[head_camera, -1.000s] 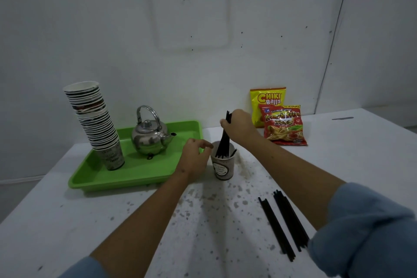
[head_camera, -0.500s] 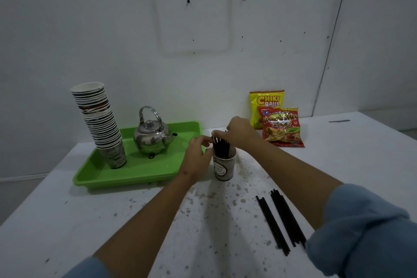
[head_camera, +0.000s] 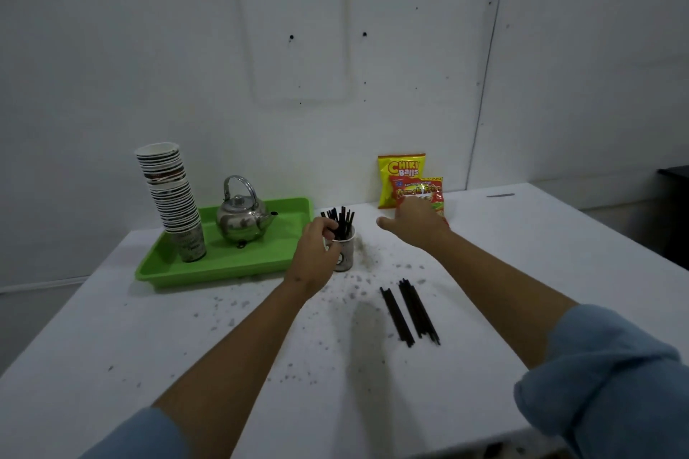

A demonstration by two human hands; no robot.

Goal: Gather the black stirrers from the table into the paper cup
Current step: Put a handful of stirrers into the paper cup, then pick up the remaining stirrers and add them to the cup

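A paper cup (head_camera: 346,253) stands upright on the white table (head_camera: 522,272), just right of the green tray. Several black stirrers (head_camera: 339,220) stick up out of it. My left hand (head_camera: 317,246) is wrapped around the cup's left side and rim. My right hand (head_camera: 414,222) hovers to the right of the cup, fingers spread, holding nothing. More black stirrers (head_camera: 408,311) lie side by side on the table, nearer to me and under my right forearm.
A green tray (head_camera: 231,265) at the left holds a tall stack of paper cups (head_camera: 171,197) and a steel kettle (head_camera: 242,220). Two snack bags (head_camera: 410,183) lean at the wall behind my right hand. Dark specks dot the tabletop.
My right hand pushed a bundle of stirrers down into the cup, let go and moved right, away from the cup. My left hand closed onto the cup.
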